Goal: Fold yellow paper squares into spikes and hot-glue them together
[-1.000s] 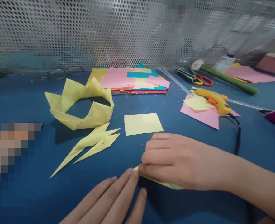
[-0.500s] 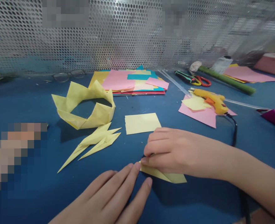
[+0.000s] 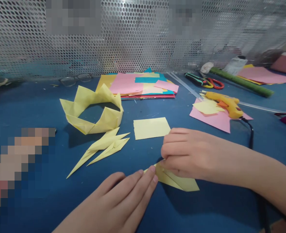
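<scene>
A folded piece of pale yellow paper (image 3: 190,184) lies between my hands near the front of the blue table. My left hand (image 3: 122,199) rests with outstretched fingers, their tips pressing the paper's left end down. Curled over the upper edge is my right hand (image 3: 196,153), gripping the paper; its thumb and fingertips are partly hidden. Just beyond my right knuckles sits a flat yellow paper rectangle (image 3: 151,128). To the left are two pointed folded yellow paper pieces (image 3: 104,144), below a yellow paper ring with pointed tips (image 3: 96,124).
A yellow glue gun (image 3: 226,103) with a black cord lies on pink and yellow paper at right. Behind are stacked coloured sheets (image 3: 125,83), scissors (image 3: 215,83) and a green stem (image 3: 242,82). A perforated metal panel (image 3: 133,45) closes off the back.
My left fingers have come together and slid right onto the paper's tip. My right hand has shifted slightly right along the paper, and the view has turned a little left.
</scene>
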Demonstrator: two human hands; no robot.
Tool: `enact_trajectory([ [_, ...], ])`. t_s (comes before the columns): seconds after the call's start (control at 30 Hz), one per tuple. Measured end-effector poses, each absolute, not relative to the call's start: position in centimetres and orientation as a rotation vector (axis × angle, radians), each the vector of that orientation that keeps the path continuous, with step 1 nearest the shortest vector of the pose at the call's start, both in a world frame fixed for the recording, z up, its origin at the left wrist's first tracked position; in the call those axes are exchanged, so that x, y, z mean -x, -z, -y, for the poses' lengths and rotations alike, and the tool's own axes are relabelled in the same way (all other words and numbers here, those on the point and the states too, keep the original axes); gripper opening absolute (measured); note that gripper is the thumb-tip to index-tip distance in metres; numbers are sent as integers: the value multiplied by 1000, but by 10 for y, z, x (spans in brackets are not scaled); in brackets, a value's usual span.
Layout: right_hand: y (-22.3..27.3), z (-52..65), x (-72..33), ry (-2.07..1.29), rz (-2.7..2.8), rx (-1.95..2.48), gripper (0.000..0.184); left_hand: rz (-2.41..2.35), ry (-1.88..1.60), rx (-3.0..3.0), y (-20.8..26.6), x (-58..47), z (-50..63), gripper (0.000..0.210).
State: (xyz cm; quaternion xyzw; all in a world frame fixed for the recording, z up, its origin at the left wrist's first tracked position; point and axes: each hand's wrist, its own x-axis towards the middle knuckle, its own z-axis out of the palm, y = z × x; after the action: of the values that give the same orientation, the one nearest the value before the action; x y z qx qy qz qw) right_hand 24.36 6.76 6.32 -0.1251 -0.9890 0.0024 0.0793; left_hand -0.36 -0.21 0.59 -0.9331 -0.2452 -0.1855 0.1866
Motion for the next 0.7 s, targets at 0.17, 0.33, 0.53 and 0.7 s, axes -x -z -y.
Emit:
enact_trajectory([
  [0.17,-63,-69,-246,-116,2886,478,26,709,575,2643,-6,1,-2,55],
  [0.33,-61,-74,-244,-254,2850,765,32,685,563,2650,-10,1,0,53],
  [0.53,-62,-79,-243,-608,2691,1420,36,723,312,2731,-18,4,7,70],
  [0.7,-63,-80,-258,-775,2618,1542,15,793,191,2754,-23,4,11,79],
])
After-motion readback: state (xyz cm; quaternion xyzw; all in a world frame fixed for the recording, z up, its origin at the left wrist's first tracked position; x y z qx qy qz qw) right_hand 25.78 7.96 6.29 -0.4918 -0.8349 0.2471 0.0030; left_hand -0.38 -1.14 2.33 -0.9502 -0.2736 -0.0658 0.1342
